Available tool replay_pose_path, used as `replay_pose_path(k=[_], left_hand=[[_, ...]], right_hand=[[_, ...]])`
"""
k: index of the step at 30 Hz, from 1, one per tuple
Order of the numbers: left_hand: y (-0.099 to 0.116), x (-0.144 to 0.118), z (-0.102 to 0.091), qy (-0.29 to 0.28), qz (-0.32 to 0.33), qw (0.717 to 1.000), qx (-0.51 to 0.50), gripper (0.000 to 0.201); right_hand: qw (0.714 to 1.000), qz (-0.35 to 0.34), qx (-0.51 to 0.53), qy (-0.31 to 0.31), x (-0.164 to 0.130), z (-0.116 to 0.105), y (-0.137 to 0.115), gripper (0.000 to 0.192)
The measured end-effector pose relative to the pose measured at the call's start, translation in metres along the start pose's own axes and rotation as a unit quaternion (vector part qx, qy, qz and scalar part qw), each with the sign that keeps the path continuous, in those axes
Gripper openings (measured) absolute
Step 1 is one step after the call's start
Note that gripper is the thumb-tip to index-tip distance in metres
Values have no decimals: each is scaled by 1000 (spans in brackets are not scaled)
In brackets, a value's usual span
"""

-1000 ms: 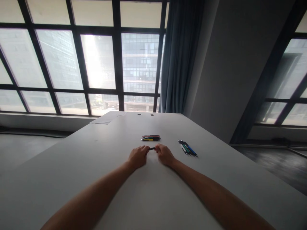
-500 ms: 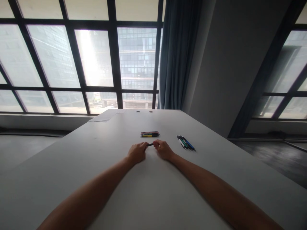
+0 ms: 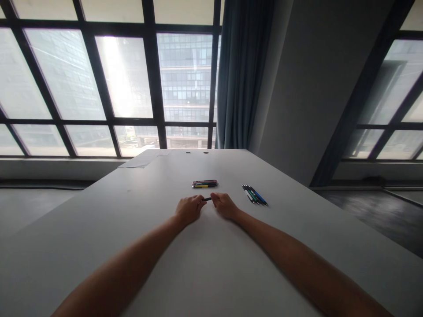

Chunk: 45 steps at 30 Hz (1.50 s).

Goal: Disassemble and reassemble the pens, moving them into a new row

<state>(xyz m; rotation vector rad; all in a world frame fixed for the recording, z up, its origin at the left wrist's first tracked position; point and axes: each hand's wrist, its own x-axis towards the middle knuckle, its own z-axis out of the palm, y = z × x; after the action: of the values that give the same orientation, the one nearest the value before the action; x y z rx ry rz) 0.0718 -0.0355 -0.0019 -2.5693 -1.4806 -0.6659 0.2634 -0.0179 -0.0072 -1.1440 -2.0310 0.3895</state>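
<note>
A short dark stretch of a pen (image 3: pixel 207 199) shows between my two hands, held roughly level above the white table. My left hand (image 3: pixel 189 209) is closed on its left end, and my right hand (image 3: pixel 225 206) pinches the right end. Fingers cover both ends of the pen. Just beyond my hands lies a small bundle of pens (image 3: pixel 205 184), side by side, with a yellow one nearest. To the right of my right hand, several more pens (image 3: pixel 254 195) lie slantwise together, in white, green, blue and black.
The long white table (image 3: pixel 158 273) reaches toward the windows. Sheets of paper (image 3: pixel 136 162) lie at its far left edge. Two dark round discs or holes (image 3: pixel 197 152) mark its far end. A blue curtain (image 3: pixel 234 88) and a grey pillar (image 3: pixel 280 101) stand behind.
My view has shifted slightly, so the pens and windows sit a little further left. Both hands keep hold of the pen, with only small changes in the fingers.
</note>
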Motion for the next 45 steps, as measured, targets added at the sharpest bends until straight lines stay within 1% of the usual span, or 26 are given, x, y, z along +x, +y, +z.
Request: replay_pose_path(k=[5,12,21,25,32,35,37,41,45], left_hand=[[-1,0,0,4,2,1000,-10,29],[-2,-1,0,10,7,1000,-15,29],[-1,-2,-2,35,22,999,-23,24],[-2,-2,-1,40,28,999,-20,21],[-2,-2,-1,42,24,999,-17,19],[-2,-2,0,35,20,999,-22,19],[-3,-1,0,30,13,999,-22,19],[-2,-1,2,25,-8,999,-29,21],[-1,-1,1,21,-17,999,-19,24]], right_hand=[[1000,7,27,-6,1,0,1,58],[1000,14,12,-10,1,1,1,57],[999,1,30,-10,2,1,4,61],[999,0,31,-8,1,2,5,60],[1000,-6,1,4,2,3,4,52],[1000,-20,-4,18,3,4,5,47],[999,-39,0,32,3,4,5,40],[995,-74,10,72,2,5,5,17],[989,-96,-16,107,1,3,2,8]])
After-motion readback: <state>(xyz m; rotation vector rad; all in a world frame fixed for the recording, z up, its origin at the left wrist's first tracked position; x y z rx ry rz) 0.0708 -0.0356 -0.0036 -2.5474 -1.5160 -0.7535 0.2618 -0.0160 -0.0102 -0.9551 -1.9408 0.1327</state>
